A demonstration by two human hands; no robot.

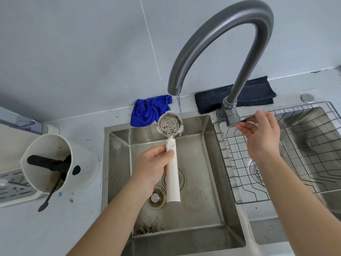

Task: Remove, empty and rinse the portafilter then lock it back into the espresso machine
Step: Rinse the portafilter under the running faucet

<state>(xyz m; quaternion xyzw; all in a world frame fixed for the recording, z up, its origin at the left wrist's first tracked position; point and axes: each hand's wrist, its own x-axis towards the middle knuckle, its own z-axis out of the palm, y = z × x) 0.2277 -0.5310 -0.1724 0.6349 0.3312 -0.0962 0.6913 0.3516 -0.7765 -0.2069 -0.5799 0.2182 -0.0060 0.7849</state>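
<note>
My left hand (154,163) grips the white handle of the portafilter (170,143) over the left sink basin (212,200). Its metal basket faces up and is speckled with dark coffee grounds. The basket sits just left of a thin stream of water (179,106) that falls from the grey tap spout (174,89). My right hand (262,133) is at the tap lever (248,118), with the fingers pinched on it.
A white knock box (55,161) with a black bar and a brush stands on the counter at left, beside the espresso machine's drip tray (11,183). A blue cloth (149,109) and a black cloth (256,93) lie behind the sink. A wire rack (276,154) sits over the right basin. Coffee grounds lie in the left basin.
</note>
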